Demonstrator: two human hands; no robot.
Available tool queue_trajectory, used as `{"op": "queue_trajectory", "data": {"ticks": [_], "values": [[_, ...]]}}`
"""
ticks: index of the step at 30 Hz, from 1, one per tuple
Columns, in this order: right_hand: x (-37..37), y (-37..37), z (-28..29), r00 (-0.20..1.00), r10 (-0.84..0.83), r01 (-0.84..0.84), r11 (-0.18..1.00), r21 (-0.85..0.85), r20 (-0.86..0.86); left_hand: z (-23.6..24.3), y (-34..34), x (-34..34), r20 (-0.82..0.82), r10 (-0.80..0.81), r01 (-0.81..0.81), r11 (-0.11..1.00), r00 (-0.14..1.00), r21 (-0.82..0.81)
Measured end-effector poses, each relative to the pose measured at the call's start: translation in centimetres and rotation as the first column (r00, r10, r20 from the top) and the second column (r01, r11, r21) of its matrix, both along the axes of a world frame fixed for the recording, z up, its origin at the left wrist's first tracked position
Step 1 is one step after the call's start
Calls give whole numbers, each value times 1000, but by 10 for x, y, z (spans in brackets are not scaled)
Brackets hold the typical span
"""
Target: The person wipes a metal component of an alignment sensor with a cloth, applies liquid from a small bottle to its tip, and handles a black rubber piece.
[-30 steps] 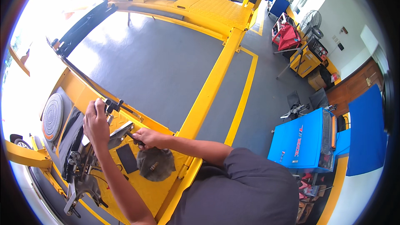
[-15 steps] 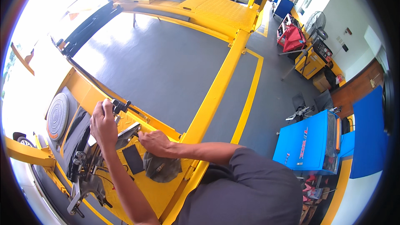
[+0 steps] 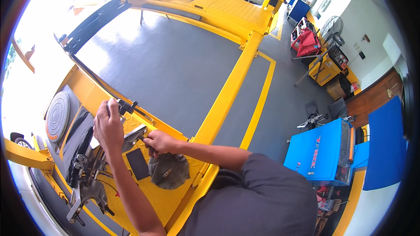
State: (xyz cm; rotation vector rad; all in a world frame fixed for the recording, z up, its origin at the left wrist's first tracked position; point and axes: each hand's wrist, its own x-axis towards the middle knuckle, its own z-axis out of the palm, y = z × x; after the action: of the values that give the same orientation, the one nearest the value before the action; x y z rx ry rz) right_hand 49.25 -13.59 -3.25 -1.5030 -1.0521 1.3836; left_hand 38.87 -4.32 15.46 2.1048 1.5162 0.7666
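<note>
1. The shirt (image 3: 267,205) is dark charcoal grey, its cloth softly creased.
2. The right sleeve (image 3: 253,166) is short, in the same grey, ending near the elbow.
3. Left hand (image 3: 108,126) and right hand (image 3: 161,142) are bare.

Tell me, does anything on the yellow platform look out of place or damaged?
Perhaps the grey cap, lying on the yellow platform near the right hand: clothing seems odd among workshop gear like the metal clamp. I can make out no spill or damage there.
</note>
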Motion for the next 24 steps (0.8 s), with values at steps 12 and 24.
{"op": "queue_trajectory", "data": {"ticks": [12, 24], "values": [[-29, -2, 13, 626, -75, -112, 976, 185, 776, 0, 4, -1, 9, -9, 9, 1000, 1000, -23], [-19, 1, 20, 756, 5, -82, 993, 87, 654, -5, 8, -1, 12, -2, 2, 1000, 1000, -9]]}}
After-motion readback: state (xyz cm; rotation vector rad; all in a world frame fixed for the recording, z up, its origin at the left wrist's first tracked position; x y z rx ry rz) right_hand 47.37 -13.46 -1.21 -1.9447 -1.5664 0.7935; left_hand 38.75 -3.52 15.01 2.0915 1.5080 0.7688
